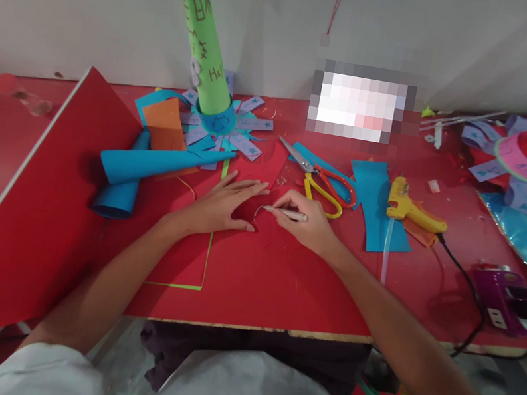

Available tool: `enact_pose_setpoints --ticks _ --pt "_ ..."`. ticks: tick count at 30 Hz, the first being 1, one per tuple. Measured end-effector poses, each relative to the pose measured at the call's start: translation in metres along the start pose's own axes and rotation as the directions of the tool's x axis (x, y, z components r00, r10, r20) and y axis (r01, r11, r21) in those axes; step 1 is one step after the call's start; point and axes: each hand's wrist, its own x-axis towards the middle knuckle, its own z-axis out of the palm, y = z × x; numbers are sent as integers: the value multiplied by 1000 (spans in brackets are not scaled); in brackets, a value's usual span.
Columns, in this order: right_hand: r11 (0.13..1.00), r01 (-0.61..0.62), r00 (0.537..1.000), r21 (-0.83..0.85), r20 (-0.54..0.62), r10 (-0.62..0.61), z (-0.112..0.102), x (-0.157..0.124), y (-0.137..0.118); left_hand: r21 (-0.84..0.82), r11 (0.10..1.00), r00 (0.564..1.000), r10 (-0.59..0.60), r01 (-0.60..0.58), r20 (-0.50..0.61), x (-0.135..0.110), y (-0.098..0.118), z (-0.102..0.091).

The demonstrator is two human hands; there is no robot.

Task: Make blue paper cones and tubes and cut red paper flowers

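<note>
My right hand (305,223) pinches a light-coloured pen (297,216), its tip on red paper (283,164). A short curved line (256,212) shows at the tip. My left hand (227,203) lies flat with fingers spread, holding nothing, just left of that line. Under the left hand and wrist is a red sheet with a green edge (206,262). A rolled blue paper cone (162,165) lies close by the left hand. Scissors with red and yellow handles (323,194) rest beyond the right hand.
A yellow glue gun (410,210) sits on blue paper (367,208) at right, its cable running to a purple power strip (494,297). A tall green paper tube (208,46) stands behind. A large red board (40,201) leans at left. A pixelated patch (359,106) covers something at the back.
</note>
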Motion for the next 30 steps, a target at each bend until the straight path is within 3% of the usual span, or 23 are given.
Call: enact_pose_setpoints --ticks 6,12,26,30 --pt "1000 2 1000 -14 -30 -3 0 1 0 -5 1000 1000 -6 6 3 0 2 -1" --pt "1000 -25 987 1 -159 25 1 0 5 -4 1000 1000 -11 11 20 0 6 -3" --pt "998 -64 970 26 -234 68 0 -2 1 9 1000 1000 -3 3 18 0 3 -2" --pt "998 -64 949 19 -307 67 -1 -2 -5 6 1000 1000 -5 5 14 0 4 -3"
